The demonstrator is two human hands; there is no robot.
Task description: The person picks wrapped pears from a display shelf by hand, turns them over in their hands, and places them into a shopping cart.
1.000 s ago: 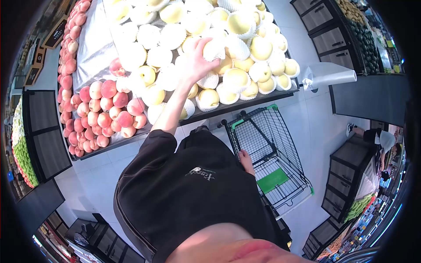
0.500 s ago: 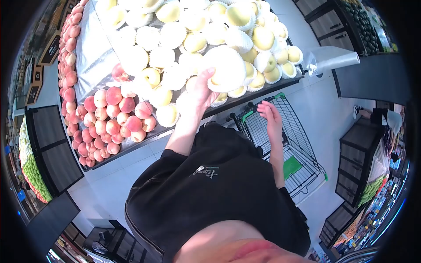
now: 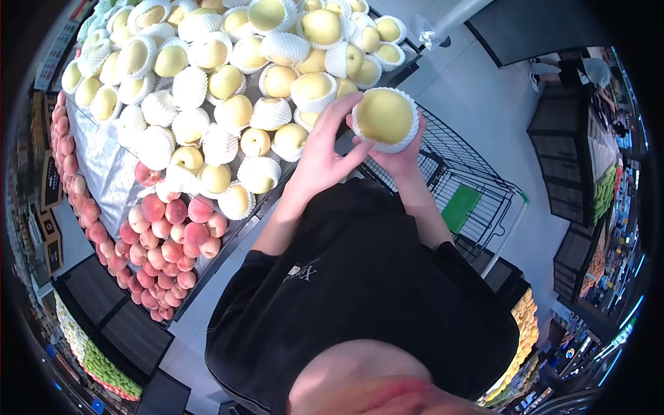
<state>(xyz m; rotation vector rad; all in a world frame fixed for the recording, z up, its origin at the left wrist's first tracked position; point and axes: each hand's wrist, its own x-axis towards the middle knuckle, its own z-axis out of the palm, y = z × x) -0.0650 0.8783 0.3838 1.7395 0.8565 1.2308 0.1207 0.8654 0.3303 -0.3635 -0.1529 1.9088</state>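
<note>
A large yellow pear (image 3: 384,116) in a white foam net is held up in front of my chest, between both hands. My left hand (image 3: 328,149) grips its left side, the fingers on the upper edge and the thumb lower down. My right hand (image 3: 403,158) cups it from below and the right; part of those fingers is hidden behind the fruit. Beside my left hand, the display holds many more yellow pears (image 3: 225,81) in foam nets. A pile of pink peaches (image 3: 166,238) lies nearer to me on the left.
A wire shopping cart (image 3: 477,162) with green parts stands to my right, beyond my right forearm. A roll of clear plastic bags (image 3: 453,19) juts from the display corner. Dark produce stands (image 3: 564,142) line the right side, where another person (image 3: 588,72) stands.
My right hand has come up from above the cart to the pear. The left hand has drawn the pear off the display toward it. My view has turned slightly.
</note>
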